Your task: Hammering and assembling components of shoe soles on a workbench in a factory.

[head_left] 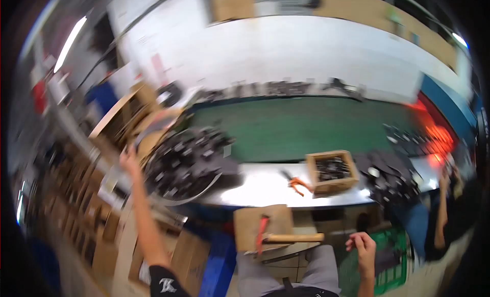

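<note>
Has grey knees [320, 266] by a hammer [293, 238] on a wood board [249, 224], likely for easy reach. Holds right hand [363, 247] with fingers loosely bent, seemingly empty; left hand [129, 157] beside dark pieces [184, 159] at the tabletop [255, 187], too blurry to tell its fingers.

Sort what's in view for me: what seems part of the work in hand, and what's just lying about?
Probably part of the work:
- heap of dark pieces, beside the left hand
- wooden-handled hammer, near the right hand but not held

Apparently just lying about, untouched:
- orange-handled pliers
- blue bin
</note>
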`<state>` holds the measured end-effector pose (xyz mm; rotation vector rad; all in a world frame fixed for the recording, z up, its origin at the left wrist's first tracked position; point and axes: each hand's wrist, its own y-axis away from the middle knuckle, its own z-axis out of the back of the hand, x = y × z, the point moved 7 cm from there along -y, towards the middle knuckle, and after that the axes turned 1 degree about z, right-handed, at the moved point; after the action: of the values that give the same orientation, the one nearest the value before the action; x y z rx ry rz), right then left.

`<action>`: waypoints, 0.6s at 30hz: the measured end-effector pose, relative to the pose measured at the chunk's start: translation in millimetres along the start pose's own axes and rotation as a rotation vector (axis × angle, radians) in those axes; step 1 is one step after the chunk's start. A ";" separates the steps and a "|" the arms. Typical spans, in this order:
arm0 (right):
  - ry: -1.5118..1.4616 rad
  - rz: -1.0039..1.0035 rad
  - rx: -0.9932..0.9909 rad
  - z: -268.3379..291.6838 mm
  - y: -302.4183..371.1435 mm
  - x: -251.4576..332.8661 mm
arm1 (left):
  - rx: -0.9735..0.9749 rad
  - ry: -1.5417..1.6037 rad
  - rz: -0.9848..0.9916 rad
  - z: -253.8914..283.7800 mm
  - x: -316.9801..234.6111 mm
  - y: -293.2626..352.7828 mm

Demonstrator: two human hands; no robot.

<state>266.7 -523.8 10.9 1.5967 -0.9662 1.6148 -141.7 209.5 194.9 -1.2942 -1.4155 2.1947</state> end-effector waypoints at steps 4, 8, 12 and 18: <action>0.043 0.022 -0.038 41.7 -23.8 12.5 | 0.608 0.128 -0.028 -39.2 67.0 9.1; 0.569 0.321 -0.443 134.2 -60.2 52.7 | 0.909 -0.053 0.052 -94.4 69.8 43.2; 1.037 0.680 -0.783 186.7 -119.0 79.4 | 0.709 -0.175 0.028 -116.5 34.2 33.9; 0.663 0.569 -0.568 176.8 -198.4 92.8 | 0.264 -0.461 0.099 -35.0 10.1 37.8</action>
<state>524.1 -578.9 110.7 0.3642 -1.3888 1.8165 -111.1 218.0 153.1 -0.8172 -1.1525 2.7606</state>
